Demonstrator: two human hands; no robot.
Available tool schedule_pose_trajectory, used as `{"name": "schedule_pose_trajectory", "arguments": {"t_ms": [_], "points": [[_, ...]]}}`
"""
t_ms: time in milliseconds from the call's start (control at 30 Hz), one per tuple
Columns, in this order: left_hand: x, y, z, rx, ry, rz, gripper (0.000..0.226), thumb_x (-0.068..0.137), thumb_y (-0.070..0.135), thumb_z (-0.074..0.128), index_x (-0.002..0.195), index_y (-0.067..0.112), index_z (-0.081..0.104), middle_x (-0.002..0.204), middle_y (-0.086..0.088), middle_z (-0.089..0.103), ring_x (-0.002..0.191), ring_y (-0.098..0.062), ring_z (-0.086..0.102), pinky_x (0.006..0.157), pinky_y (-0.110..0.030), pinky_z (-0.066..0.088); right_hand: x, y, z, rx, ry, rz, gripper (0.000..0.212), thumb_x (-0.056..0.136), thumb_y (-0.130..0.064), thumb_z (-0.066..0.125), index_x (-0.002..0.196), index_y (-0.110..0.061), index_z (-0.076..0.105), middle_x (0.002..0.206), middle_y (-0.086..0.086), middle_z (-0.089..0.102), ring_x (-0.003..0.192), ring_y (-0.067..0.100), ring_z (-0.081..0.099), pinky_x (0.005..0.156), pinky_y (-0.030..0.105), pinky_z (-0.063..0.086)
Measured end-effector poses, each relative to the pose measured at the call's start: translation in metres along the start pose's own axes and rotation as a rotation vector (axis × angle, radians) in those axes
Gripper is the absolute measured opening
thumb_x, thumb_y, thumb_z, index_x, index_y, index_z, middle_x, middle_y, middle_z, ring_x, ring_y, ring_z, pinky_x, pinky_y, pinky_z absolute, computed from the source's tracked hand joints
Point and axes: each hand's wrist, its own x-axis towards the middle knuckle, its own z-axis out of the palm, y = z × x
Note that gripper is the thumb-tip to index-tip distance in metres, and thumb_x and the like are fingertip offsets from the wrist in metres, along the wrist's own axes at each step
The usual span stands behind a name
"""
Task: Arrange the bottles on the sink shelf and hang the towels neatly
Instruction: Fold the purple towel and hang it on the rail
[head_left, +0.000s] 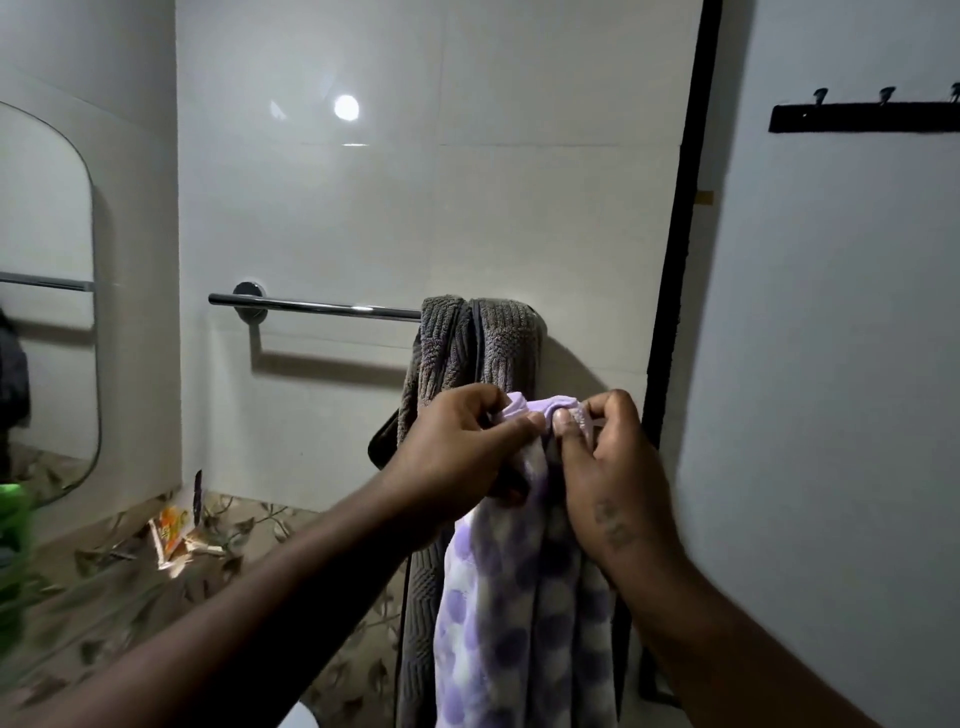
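- Purple spotted towel (519, 597): it hangs in loose vertical folds from my two hands, in front of the grey towel (498, 338) and below the towel bar (322, 307).
- Left hand (457, 447): thumb and curled fingers pinch the bunched top edge of the purple spotted towel.
- Right hand (608, 467): thumb and fingers pinch the same edge just beside the left hand; the two hands nearly touch.
- Handling, as judged: soft, limp and light, and it will not hold a shape. Grip it at the top hem, and part the hands along that hem to spread it flat.
- Slip risk is low, since the cloth is fleecy, but a loose pinch lets the folds sag.
- Grey towel: draped over the right end of the towel bar and bunched narrow.
- Free rail: the bare chrome section left of the grey towel offers hanging room.
- Right limit: the black door frame (680, 260) stands close to my right hand, so there is little sideways room there.
- Left limit: a corner wall with a mirror (47, 291), well apart from the hands.
- Alternative: a hook rack (862, 118) high on the right.
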Motion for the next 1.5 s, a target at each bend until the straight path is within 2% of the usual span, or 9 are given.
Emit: {"name": "schedule_pose_trajectory", "arguments": {"t_ms": [300,600,700,800,933,1067,1167,1333,1500], "points": [[-0.007,0.001,0.003,0.174,0.080,0.067,0.031,0.090,0.023,0.076,0.080,-0.001,0.060,0.061,-0.006,0.060,0.050,-0.024,0.062,0.054,-0.065,0.059,0.012,0.023,-0.018,-0.002,0.112,0.150,0.023,0.098,-0.038,0.060,0.094,-0.016,0.054,0.082,-0.003,0.063,0.080,0.026,0.060,0.064,0.030,0.034],[-0.008,0.003,0.034,0.233,0.049,0.016,0.039,0.093,0.029,0.076,0.078,-0.004,0.060,0.067,-0.019,0.072,0.067,-0.042,0.075,0.069,-0.065,0.059,0.006,0.005,-0.015,0.089,0.015,0.135,0.038,0.095,-0.046,0.063,0.074,-0.023,0.042,0.069,-0.009,0.056,0.062,0.003,0.053,0.056,0.022,0.038],[0.003,0.005,0.032,0.267,0.021,0.014,0.042,0.094,0.037,0.065,0.076,-0.001,0.065,0.067,-0.019,0.070,0.067,-0.043,0.072,0.075,-0.067,0.059,0.011,0.011,-0.015,0.275,-0.126,0.167,0.036,0.093,-0.056,0.060,0.087,-0.022,0.050,0.084,-0.005,0.067,0.080,0.018,0.066,0.074,0.033,0.052],[0.007,0.015,0.034,0.209,-0.014,-0.001,0.022,0.100,0.009,0.051,0.086,0.000,0.066,0.079,-0.025,0.065,0.069,-0.032,0.063,0.069,-0.051,0.059,0.016,0.019,-0.019,0.483,-0.253,0.209,0.072,0.063,-0.081,0.071,0.103,-0.024,0.053,0.108,0.004,0.074,0.102,0.021,0.073,0.088,0.040,0.059],[0.012,0.023,0.030,0.180,-0.116,0.120,0.041,0.087,-0.005,0.046,0.120,0.009,0.066,0.092,-0.022,0.064,0.081,-0.030,0.050,0.060,-0.036,0.042,0.023,0.033,-0.028,0.630,-0.313,0.197,0.060,0.069,-0.036,0.089,0.112,-0.019,0.052,0.119,0.017,0.071,0.103,0.026,0.071,0.093,0.043,0.059],[0.019,0.011,0.016,0.917,-0.052,0.595,0.072,0.090,0.019,0.054,0.159,0.026,0.035,0.121,0.011,0.070,0.119,-0.018,0.058,0.109,-0.049,0.042,0.030,0.035,-0.029,0.708,-0.282,0.308,0.041,0.078,-0.007,0.079,0.110,-0.019,0.056,0.116,0.014,0.071,0.102,0.032,0.070,0.081,0.041,0.058],[0.026,0.014,0.014,1.334,0.071,0.662,0.075,0.098,0.064,0.041,0.162,0.033,0.021,0.145,0.001,0.056,0.135,-0.027,0.050,0.118,-0.047,0.029,0.032,0.034,-0.025,0.933,-0.310,0.312,0.019,0.090,-0.001,0.061,0.103,-0.015,0.056,0.104,0.013,0.070,0.094,0.029,0.068,0.083,0.041,0.058],[0.053,0.032,0.018,1.422,0.054,0.392,0.074,0.084,0.086,0.043,0.118,0.026,0.068,0.100,-0.009,0.072,0.091,-0.035,0.066,0.069,-0.037,0.047,0.033,0.038,-0.016,0.995,-0.311,0.275,0.017,0.093,0.005,0.053,0.100,-0.009,0.056,0.092,0.013,0.067,0.086,0.024,0.064,0.078,0.035,0.056],[0.061,0.054,0.030,1.564,0.110,0.495,0.075,0.082,0.087,0.045,0.101,0.018,0.069,0.085,-0.006,0.060,0.077,-0.031,0.054,0.064,-0.037,0.037,0.019,0.047,-0.017,0.999,-0.449,0.276,0.041,0.093,-0.014,0.070,0.128,0.002,0.055,0.118,0.024,0.070,0.101,0.035,0.071,0.082,0.045,0.059]]}}
